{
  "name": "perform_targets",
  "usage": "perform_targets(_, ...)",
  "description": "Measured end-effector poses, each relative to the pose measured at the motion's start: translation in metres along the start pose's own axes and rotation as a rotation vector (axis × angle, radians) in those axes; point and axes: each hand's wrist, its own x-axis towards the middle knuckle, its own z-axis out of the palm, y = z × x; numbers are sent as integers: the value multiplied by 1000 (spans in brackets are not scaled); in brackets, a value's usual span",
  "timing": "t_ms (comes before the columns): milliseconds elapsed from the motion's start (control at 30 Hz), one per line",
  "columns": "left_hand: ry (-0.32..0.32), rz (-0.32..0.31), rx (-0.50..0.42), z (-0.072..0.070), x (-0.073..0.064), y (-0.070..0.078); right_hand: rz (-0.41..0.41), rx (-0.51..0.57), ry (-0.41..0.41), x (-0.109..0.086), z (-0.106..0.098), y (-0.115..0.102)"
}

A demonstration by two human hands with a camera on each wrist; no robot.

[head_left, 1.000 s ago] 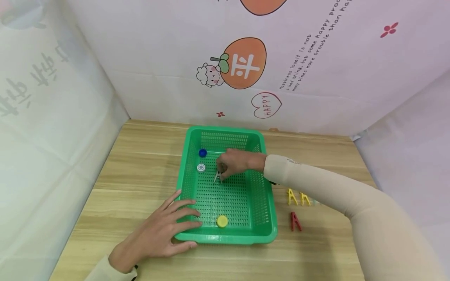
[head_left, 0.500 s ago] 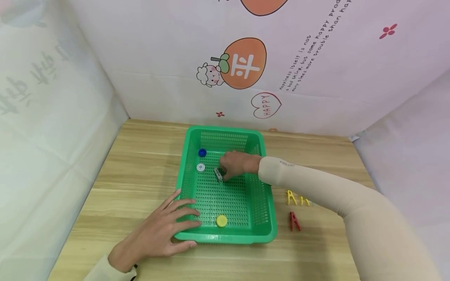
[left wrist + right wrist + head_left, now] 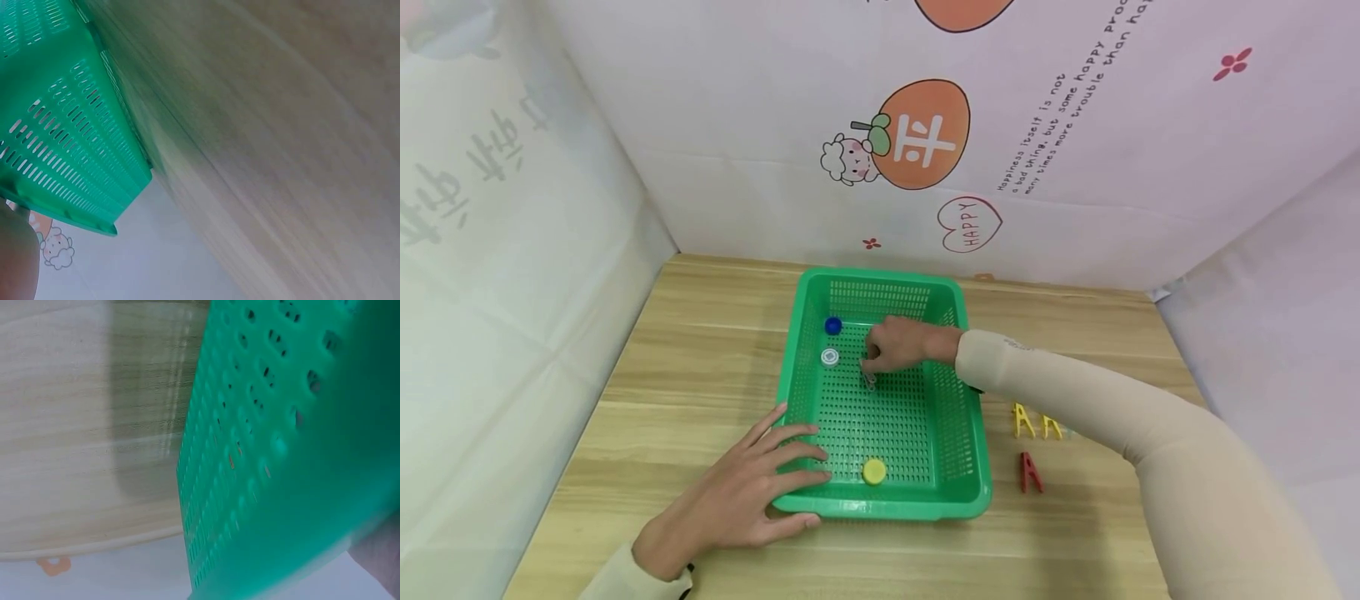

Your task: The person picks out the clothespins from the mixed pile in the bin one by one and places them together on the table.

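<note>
A green plastic basket (image 3: 887, 508) with perforated walls stands on the wooden table. Inside it, my right hand (image 3: 898, 343) reaches down and pinches a small silver nail clipper (image 3: 869, 382) close over the basket floor; the thumb covers its upper part. My left hand (image 3: 748, 483) lies over the near left corner, fingers spread and straight across the rim. Left of the right hand are a white round cap (image 3: 829, 357) and a blue cap (image 3: 832, 326). A yellow cap (image 3: 873, 472) lies near the front wall. Both wrist views show mainly the basket's outer wall (image 3: 69, 131).
Right of the basket lie a yellow clothespin (image 3: 1022, 421), a second yellow clothespin (image 3: 1050, 427) and a red clothespin (image 3: 1030, 473). The right sleeve (image 3: 1075, 392) passes above that side. A printed white cloth (image 3: 760, 200) forms a wall behind the table.
The nail clipper stood with spread arms in my right hand, then showed flat beside the fingertips; now the thumb overlaps it. My left hand has stayed put.
</note>
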Motion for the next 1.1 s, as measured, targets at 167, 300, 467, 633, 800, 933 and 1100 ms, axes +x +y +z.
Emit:
perform_targets(167,1,2,-1,0,0,0,-36,21,8,-3,0,-2)
perform_targets(300,4,5,2,-1,0,0,-60,18,-7,-2,-1,0)
perform_targets(467,10,8,3,0,-1,1,-82,23,-37,-2,-1,1)
perform_targets(633,8,6,5,0,-1,1,-79,55,-35,-1,-3,5)
perform_targets(800,7,6,5,1,-1,0,-66,109,-32,0,-7,14)
perform_targets(933,8,6,7,1,-1,0,-68,142,-42,2,-10,18)
perform_targets(1100,10,10,10,2,-1,0,-59,128,-68,6,-10,21)
